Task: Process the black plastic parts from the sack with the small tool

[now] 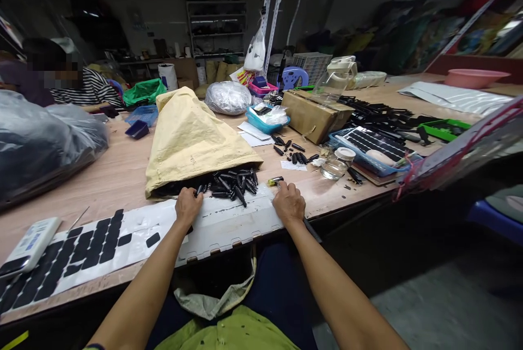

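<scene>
My left hand (188, 208) is closed at the mouth of a cream cloth sack (196, 137). A small dark piece (199, 191) shows at its fingertips, partly hidden. Beside it, a heap of glossy black tapered pieces (235, 182) spills from the sack onto a white board (229, 224). My right hand (290, 204) is curled near the board's right end, its palm side hidden. Just beyond its knuckles lies a small yellow-and-black cylinder (275, 181). A dark rod-like thing (311, 230) sticks out below that hand; I cannot tell whether the hand grips it.
A white sheet with black stickers (153, 240) and a white device (35, 243) lie to the left. A glass jar (334, 167), blue tray (378, 148) and cardboard box (312, 113) stand to the right. Another person (92, 88) sits at the far left behind a large plastic bag (44, 143).
</scene>
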A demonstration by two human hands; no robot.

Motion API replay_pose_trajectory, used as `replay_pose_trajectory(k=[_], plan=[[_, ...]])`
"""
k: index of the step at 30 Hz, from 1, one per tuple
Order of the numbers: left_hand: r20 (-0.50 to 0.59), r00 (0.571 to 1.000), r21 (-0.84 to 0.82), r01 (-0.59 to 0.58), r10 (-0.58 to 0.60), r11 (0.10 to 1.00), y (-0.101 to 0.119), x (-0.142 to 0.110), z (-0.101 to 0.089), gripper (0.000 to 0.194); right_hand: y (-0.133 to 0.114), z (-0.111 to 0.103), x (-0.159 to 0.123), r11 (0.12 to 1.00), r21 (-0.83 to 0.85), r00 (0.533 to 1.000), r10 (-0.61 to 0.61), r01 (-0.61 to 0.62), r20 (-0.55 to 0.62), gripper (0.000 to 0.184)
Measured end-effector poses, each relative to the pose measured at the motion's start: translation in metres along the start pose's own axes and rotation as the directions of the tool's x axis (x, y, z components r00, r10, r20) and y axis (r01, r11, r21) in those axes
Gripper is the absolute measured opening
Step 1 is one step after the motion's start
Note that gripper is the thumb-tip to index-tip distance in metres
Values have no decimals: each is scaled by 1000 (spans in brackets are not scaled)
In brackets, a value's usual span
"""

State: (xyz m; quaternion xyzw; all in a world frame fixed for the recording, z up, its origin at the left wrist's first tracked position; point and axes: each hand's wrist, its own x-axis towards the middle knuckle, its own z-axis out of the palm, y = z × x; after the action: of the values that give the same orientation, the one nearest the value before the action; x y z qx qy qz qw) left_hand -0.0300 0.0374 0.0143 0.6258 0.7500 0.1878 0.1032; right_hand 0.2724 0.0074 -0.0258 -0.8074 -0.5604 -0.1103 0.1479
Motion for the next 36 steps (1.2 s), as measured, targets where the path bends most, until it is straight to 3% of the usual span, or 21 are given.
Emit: replay_pose_trajectory(k=[5,11,15,20,25,27,29,31,33,36], plan=[[27,999,-70,45,-43,997,-12,-32,-11,17,-1,-1,0,1000,4,1000,3,-3,-3,34],[71,986,-256,-130,153,958,-12,-76,-5,13,-1,0,-1,1000,7,1000,17,-17,-12,34],[67,951,-282,-273,302,920,-5,-81,6,15,-1,1,-2,1000,17,1000,15,-15,-8,35],[85,944,-271,-287,319,919,-4,-79,9,16,0,-2,-2,998,58,999,36,-36,1,36],[105,948,-277,-263,302,924,-5,-79,10,17,-3,-23,-3,968,218,990,105,-123,92,37],[106,951,-282,-252,291,926,-5,-79,10,17,-12,-35,-14,922,367,992,109,-123,60,38],[112,955,-282,-233,273,931,-4,-79,10,17,-25,-47,-32,823,566,998,60,-54,7,38],[127,958,-287,-212,257,934,-3,-79,10,17,-42,-58,-55,653,756,996,-82,33,27,37],[142,957,-297,-202,252,933,-3,-79,9,17,-59,-65,-79,515,855,966,-248,71,70,37],[154,954,-290,-206,258,934,-3,-79,9,16,-77,-68,-105,462,874,918,-394,153,48,34]])
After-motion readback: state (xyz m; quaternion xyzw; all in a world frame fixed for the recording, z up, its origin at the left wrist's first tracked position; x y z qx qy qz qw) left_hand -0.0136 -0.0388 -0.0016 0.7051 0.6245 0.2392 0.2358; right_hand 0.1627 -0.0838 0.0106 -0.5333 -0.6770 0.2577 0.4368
